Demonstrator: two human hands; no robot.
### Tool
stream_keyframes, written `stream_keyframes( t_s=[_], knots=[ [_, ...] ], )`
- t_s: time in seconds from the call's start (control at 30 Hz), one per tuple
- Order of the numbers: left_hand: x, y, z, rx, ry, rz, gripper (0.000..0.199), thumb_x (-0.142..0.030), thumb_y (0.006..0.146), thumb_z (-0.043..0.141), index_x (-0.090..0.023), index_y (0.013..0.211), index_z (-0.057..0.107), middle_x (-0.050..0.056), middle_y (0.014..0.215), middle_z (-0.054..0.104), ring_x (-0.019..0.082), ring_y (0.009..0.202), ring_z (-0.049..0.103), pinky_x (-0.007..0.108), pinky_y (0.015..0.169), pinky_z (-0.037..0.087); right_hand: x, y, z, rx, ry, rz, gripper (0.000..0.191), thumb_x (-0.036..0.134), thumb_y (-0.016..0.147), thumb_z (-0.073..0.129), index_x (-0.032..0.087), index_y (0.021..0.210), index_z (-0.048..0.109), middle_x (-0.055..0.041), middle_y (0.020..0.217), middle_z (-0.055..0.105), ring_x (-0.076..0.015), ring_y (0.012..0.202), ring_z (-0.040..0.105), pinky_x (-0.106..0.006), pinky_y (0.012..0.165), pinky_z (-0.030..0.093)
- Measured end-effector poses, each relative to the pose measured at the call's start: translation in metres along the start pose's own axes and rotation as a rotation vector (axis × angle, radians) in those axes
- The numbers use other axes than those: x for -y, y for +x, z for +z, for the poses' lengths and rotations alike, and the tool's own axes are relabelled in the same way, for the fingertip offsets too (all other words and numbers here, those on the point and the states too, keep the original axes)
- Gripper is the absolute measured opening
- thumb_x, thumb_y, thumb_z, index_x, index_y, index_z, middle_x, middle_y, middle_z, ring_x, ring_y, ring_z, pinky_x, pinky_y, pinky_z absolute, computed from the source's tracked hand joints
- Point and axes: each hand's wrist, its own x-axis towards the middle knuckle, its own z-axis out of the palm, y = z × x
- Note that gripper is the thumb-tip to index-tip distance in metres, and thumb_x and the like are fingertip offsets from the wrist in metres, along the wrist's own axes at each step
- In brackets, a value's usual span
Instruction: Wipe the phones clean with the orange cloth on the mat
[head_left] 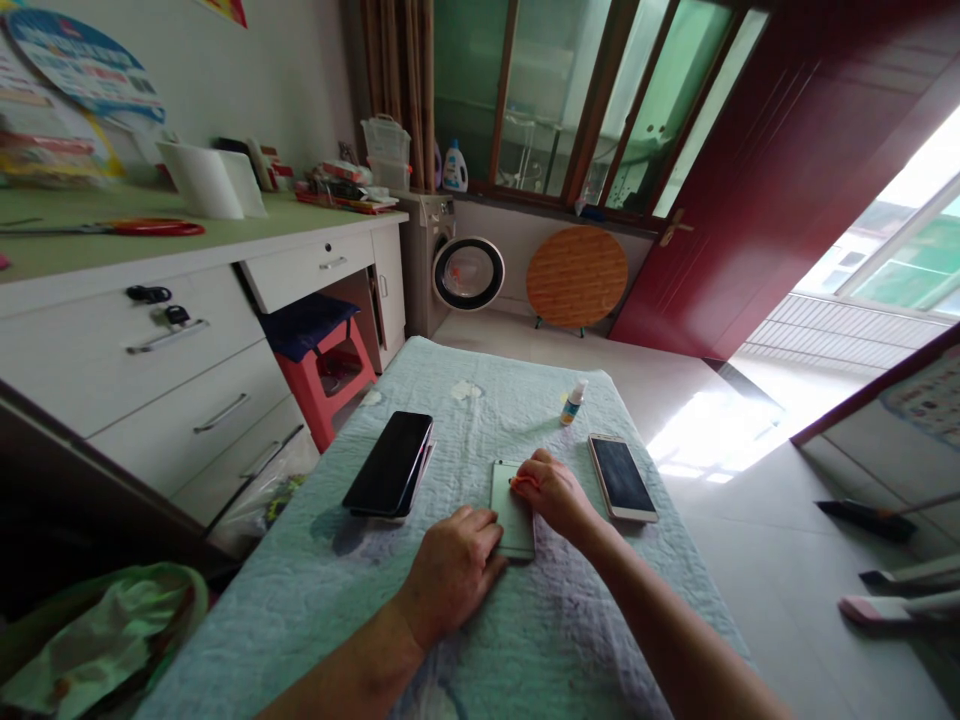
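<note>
A silver phone (513, 525) lies back side up on the cloth-covered table (480, 400). My left hand (459, 565) rests at its left edge, fingers together and touching the phone. My right hand (553, 490) is closed on a small orange cloth (525, 482), pressed against the upper part of the phone's back. To the right lies a phone with a dark screen and light frame (622, 478). A stack of black phones (390, 463) sits on the left. The small spray bottle (572, 403) stands upright near the far right of the table.
A red stool (326, 385) stands left of the table, beside a white desk (217, 350) with scissors (150, 228) and a paper roll (206, 180). Behind are an open washing machine (427, 265) and a round wooden tabletop (577, 277). A lined bin (112, 640) is at lower left.
</note>
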Motion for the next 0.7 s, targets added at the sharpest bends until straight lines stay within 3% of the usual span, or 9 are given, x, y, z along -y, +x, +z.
stream_keyframes(
  t_s=[0.17,0.3,0.53,0.7],
  knots=[
    [0.003,0.000,0.002,-0.003,0.011,-0.001,0.010,-0.022,0.085,0.066,-0.022,0.094,0.063,0.004,0.104,0.065,0.024,0.098,0.058,0.036,0.089,0.048,-0.010,0.024,0.003,-0.091,-0.052,0.074,0.012,0.020,0.087,0.059,0.018,0.077,0.067,0.0002,0.080,0.053,-0.0110,0.072,0.050,-0.022,0.067,0.034],
    [0.004,0.000,0.004,-0.004,0.018,0.007,0.010,-0.024,0.086,0.066,-0.021,0.094,0.062,0.003,0.102,0.065,0.023,0.097,0.057,0.035,0.086,0.048,-0.006,0.020,0.006,-0.120,-0.022,0.086,0.013,0.020,0.086,0.060,0.018,0.076,0.066,0.0000,0.080,0.054,-0.0115,0.073,0.051,-0.022,0.067,0.034],
    [0.004,-0.001,0.007,-0.017,0.024,0.022,0.012,-0.032,0.091,0.060,-0.020,0.093,0.061,0.003,0.098,0.064,0.024,0.093,0.057,0.035,0.082,0.047,0.014,-0.035,0.005,0.013,0.104,-0.037,0.013,0.016,0.084,0.060,0.018,0.072,0.064,-0.0006,0.082,0.055,-0.0116,0.075,0.053,-0.021,0.067,0.037],
    [0.004,0.000,0.009,-0.026,0.019,0.021,0.010,-0.029,0.091,0.061,-0.020,0.096,0.061,0.004,0.101,0.064,0.024,0.095,0.057,0.035,0.084,0.047,0.023,-0.069,-0.001,0.088,0.173,-0.042,0.014,0.016,0.085,0.059,0.018,0.072,0.063,-0.0008,0.083,0.055,-0.0112,0.075,0.055,-0.021,0.066,0.038]
  ],
)
